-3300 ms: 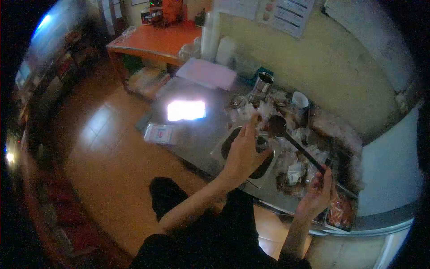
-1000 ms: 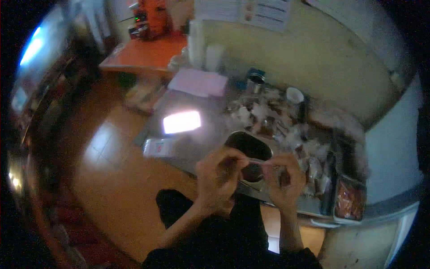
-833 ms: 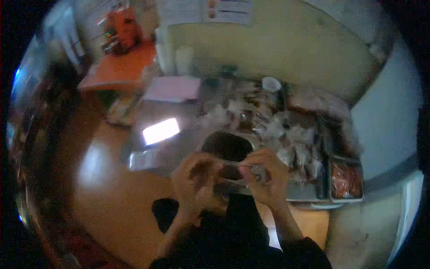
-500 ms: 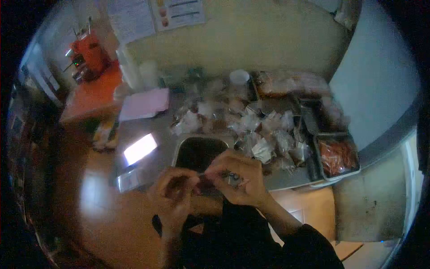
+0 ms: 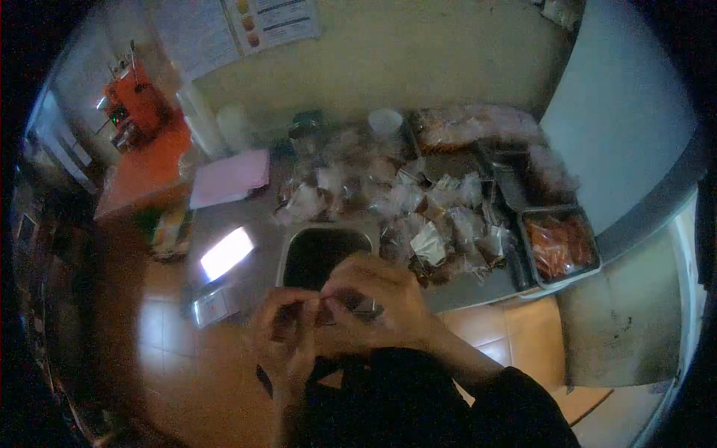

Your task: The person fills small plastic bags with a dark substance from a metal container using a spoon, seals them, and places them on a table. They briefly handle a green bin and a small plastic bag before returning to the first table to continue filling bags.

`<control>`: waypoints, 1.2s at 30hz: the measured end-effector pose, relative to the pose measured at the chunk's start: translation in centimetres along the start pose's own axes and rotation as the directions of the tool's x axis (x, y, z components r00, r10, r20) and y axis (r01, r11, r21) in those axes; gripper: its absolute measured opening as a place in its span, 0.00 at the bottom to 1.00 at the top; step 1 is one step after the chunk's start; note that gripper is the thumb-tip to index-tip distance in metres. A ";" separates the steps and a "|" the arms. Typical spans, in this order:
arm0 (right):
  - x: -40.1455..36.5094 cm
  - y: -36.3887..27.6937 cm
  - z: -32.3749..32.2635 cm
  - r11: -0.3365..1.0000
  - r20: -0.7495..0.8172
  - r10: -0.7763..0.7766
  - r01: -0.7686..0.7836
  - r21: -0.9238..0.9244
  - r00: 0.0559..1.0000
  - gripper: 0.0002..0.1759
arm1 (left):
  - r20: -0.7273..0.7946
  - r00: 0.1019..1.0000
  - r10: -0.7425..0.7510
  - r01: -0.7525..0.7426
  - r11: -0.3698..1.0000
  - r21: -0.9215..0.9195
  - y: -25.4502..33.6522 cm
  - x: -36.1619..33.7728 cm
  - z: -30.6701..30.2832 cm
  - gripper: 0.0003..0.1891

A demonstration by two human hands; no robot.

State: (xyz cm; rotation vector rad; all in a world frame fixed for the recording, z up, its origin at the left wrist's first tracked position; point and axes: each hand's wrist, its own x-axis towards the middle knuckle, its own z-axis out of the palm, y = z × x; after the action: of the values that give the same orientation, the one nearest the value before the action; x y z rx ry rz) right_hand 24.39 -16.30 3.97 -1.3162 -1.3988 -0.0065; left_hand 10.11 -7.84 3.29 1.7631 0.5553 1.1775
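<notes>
My left hand [image 5: 287, 332] and my right hand [image 5: 385, 299] meet fingertip to fingertip at the front edge of the counter. Both are closed in a pinch. Whatever lies between the fingers is too small and dim to make out. Just behind them sits a rectangular metal container [image 5: 282, 265] with a dark inside, its near side partly covered by my right hand. Crumpled clear plastic packets [image 5: 429, 243] with brown and whitish contents lie in a heap to the right of the container and behind it.
A metal tray [image 5: 597, 265] holds reddish-orange food under plastic at the right. Behind it are another dark tray [image 5: 511, 179] and a large plastic bag [image 5: 478, 127]. A white cup [image 5: 385, 122], pink sheets [image 5: 230, 179] and a bright lit rectangle [image 5: 226, 254] are on the counter.
The whole view has shifted, so the counter things appear slightly further left. My hands remain together at the fingertips, and my right hand has turned a little.
</notes>
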 end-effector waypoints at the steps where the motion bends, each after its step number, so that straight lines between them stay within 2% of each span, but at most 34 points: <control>1: -0.2 0.1 0.3 1.000 0.009 -0.005 0.005 -0.007 1.000 0.10 | -0.002 1.000 0.003 -0.003 1.000 -0.018 -0.4 -0.3 0.0 0.03; 2: -0.2 0.2 0.5 1.000 0.018 -0.010 0.010 -0.013 1.000 0.11 | -0.004 1.000 0.004 -0.004 0.999 -0.035 -0.6 -0.4 0.0 0.03; 5: 0.3 0.0 1.0 0.997 -0.043 -0.071 0.071 -0.016 0.997 0.09 | -0.041 0.999 -0.028 0.032 0.996 0.086 0.7 -0.6 0.4 0.03; 8: 0.3 0.0 1.6 0.998 -0.054 -0.063 0.061 -0.033 0.997 0.10 | -0.027 0.996 0.087 -0.085 0.994 0.063 -1.9 -1.2 0.2 0.06; 10: 0.1 0.2 1.6 0.996 -0.040 -0.082 0.081 -0.033 0.996 0.09 | -0.049 0.995 0.092 -0.100 0.979 -0.176 -4.1 -1.4 -0.4 0.08; 12: -0.1 0.1 1.0 0.998 -0.015 -0.055 0.054 -0.041 0.998 0.10 | -0.107 0.988 0.114 -0.142 0.942 -0.304 -4.7 -1.2 -1.2 0.10; 14: -0.5 -0.2 -1.2 0.998 0.026 0.013 -0.011 -0.059 1.000 0.14 | -0.175 0.974 0.144 -0.195 0.928 -0.319 -3.3 -0.1 -2.0 0.12; 15: -0.8 -0.2 -2.6 0.994 0.021 0.094 -0.092 -0.065 0.995 0.15 | -0.191 0.969 0.154 -0.210 0.923 -0.323 -2.6 0.5 -2.4 0.12; 17: -1.1 -0.3 -4.7 0.965 0.011 0.256 -0.255 -0.069 0.967 0.18 | -0.153 0.979 0.133 -0.178 0.927 -0.330 -1.9 1.6 -3.0 0.11; 19: 0.0 -1.2 -4.5 0.984 -0.049 0.169 -0.172 -0.056 0.984 0.19 | -0.128 0.989 0.080 -0.120 0.932 -0.343 -2.5 1.7 -2.0 0.10; 21: 1.0 -1.3 -3.8 0.991 -0.075 0.103 -0.109 -0.075 0.992 0.18 | -0.054 0.999 -0.001 -0.009 0.982 -0.190 -1.9 1.9 -0.8 0.08; 23: 1.7 -1.4 -2.8 0.988 -0.069 0.112 -0.118 -0.103 0.991 0.16 | 0.066 0.989 -0.132 0.121 0.982 0.143 1.0 2.7 -0.1 0.07; 26: 0.8 -0.5 -2.3 0.956 0.014 0.290 -0.290 -0.035 0.957 0.10 | 0.099 0.994 0.042 -0.024 0.985 -0.171 -1.9 2.8 1.9 0.06; 29: 0.5 0.4 -2.5 0.912 -0.108 0.410 -0.409 0.029 0.906 0.07 | 0.154 0.969 -0.194 0.222 0.956 -0.192 0.0 3.4 1.9 0.07; 32: 0.7 0.2 -3.5 0.898 -0.165 0.425 -0.438 -0.049 0.890 0.06 | 0.127 0.966 -0.225 0.254 0.916 -0.311 -0.7 3.4 1.8 0.08; 35: 1.2 0.6 -4.5 0.902 -0.258 0.339 -0.390 -0.184 0.905 0.07 | 0.055 0.968 -0.244 0.248 0.906 -0.344 -1.8 2.8 0.2 0.08; 36: 1.2 1.2 -4.8 0.892 -0.310 0.312 -0.389 -0.230 0.898 0.08 | 0.003 0.978 -0.210 0.201 0.930 -0.308 -2.5 2.6 -0.8 0.08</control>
State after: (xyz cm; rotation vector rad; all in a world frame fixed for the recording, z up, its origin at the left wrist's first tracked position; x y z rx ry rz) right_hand 28.78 -18.17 5.69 -1.7324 -0.9361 -0.1413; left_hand 10.86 -4.34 2.40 1.3893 0.5291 1.0803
